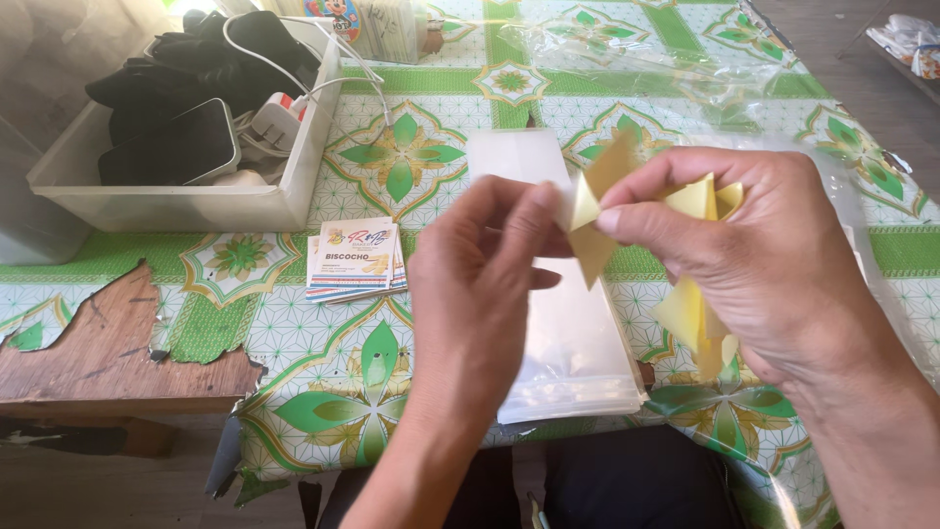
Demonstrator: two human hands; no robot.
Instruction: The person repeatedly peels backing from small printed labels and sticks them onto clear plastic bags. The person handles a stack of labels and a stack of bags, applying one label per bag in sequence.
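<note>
My right hand (pixel 754 260) holds a bunch of small yellow paper pieces (pixel 697 304), some sticking out below the palm and some above the fingers. Its thumb and forefinger pinch one yellow piece (pixel 593 217). My left hand (pixel 482 269) meets it from the left, its fingertips pinching the same yellow piece at its edge. Both hands hover above a stack of clear plastic sleeves (pixel 573 338) lying on the table.
A green-and-white patterned tablecloth (pixel 323 392) is torn at the left, baring wood (pixel 108 343). A small stack of printed cards (pixel 354 260) lies left of the sleeves. A white bin (pixel 196 201) with a phone, chargers and cables stands at the back left. Loose clear plastic (pixel 685 59) lies at the back.
</note>
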